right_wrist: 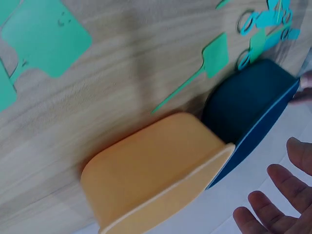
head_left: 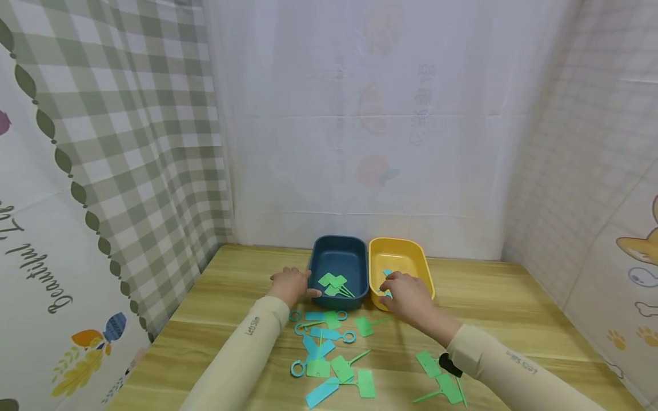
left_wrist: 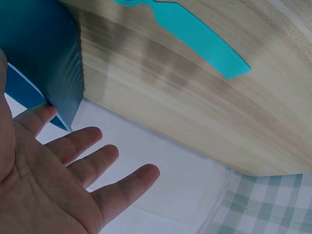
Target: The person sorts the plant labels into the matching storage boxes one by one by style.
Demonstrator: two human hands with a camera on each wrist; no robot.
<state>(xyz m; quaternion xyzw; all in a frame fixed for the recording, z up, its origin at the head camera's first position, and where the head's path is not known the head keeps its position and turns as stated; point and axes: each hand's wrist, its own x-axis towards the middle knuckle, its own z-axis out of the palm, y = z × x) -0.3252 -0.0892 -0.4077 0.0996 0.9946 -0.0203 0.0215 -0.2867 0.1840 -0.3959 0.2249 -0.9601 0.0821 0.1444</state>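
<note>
My left hand is at the left rim of a dark blue bin, its fingers extended and spread. In the left wrist view a fingertip meets the bin's rim, and the palm holds nothing. Several green tags with thin stems lie inside that bin. Over the front of the yellow bin hovers my right hand, fingers loosely spread with nothing between them. Small blue pieces show inside the yellow bin, partly hidden by this hand. The right wrist view shows the right fingers apart and bare.
In front of the bins, blue tags with ring ends and green tags lie mixed on the wooden table. More green tags lie near the right forearm. A white curtain hangs behind, with a checked cloth at left.
</note>
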